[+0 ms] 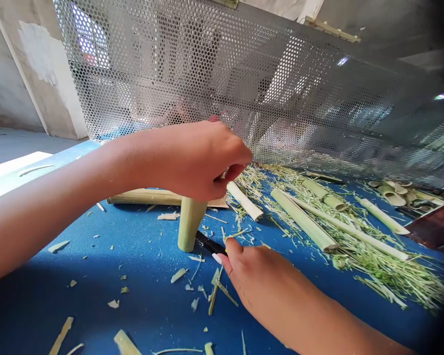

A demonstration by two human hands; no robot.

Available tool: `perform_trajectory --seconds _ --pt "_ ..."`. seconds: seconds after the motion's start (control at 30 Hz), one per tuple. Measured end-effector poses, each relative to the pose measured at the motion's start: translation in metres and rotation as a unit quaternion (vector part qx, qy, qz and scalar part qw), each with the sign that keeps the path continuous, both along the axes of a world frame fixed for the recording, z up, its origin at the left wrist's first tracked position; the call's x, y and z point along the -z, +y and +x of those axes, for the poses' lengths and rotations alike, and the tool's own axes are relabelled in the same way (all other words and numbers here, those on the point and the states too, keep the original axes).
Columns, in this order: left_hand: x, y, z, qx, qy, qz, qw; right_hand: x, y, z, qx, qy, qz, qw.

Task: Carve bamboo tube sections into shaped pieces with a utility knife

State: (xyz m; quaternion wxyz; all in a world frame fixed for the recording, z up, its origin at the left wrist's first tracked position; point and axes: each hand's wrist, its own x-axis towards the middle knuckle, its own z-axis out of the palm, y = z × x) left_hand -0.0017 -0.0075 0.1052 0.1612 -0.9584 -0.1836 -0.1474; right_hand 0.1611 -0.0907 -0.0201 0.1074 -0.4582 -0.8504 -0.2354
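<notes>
A pale green piece of bamboo (191, 224) stands nearly upright on the blue tabletop (140, 281). My left hand (218, 160) is closed over its top, and the hand hides the upper end. Low at the bamboo's right side is a black knife (210, 244), its tip end against or just behind the bamboo; I cannot tell which. My right hand (255, 276) grips that knife from the right. Behind the upright piece, partly covered by my left arm, lies a longer bamboo length (144, 196).
Shavings (179, 275) litter the table. Split bamboo strips (305, 219) lie on a heap of green fibres (399, 268) to the right. A perforated metal screen (192, 64) rises along the back. More bamboo offcuts (392, 195) and a dark red object (434, 227) sit far right.
</notes>
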Motion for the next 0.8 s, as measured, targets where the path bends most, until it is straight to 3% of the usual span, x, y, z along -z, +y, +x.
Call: perform_trajectory --seconds 0.2,0.37,0.57,0.67,0.8 --pt "0.0 0.003 0.0 0.012 0.004 -0.01 1.0 0.002 0.0 -0.008 0.041 -0.049 -0.182 0.981" --pt "0.0 0.011 -0.005 0.027 -0.004 -0.019 0.999 -0.006 0.004 -0.006 0.063 -0.081 -0.194 0.976" --pt "-0.001 0.008 -0.007 0.051 0.003 -0.021 0.998 -0.034 0.014 0.012 0.058 0.099 -0.249 0.962" --pt "-0.002 0.005 -0.007 0.057 0.005 -0.031 0.998 -0.035 0.015 0.013 0.047 0.115 -0.275 0.953" --pt "-0.002 0.002 -0.006 0.048 0.001 -0.029 0.998 -0.027 0.01 0.01 0.029 0.102 -0.251 0.962"
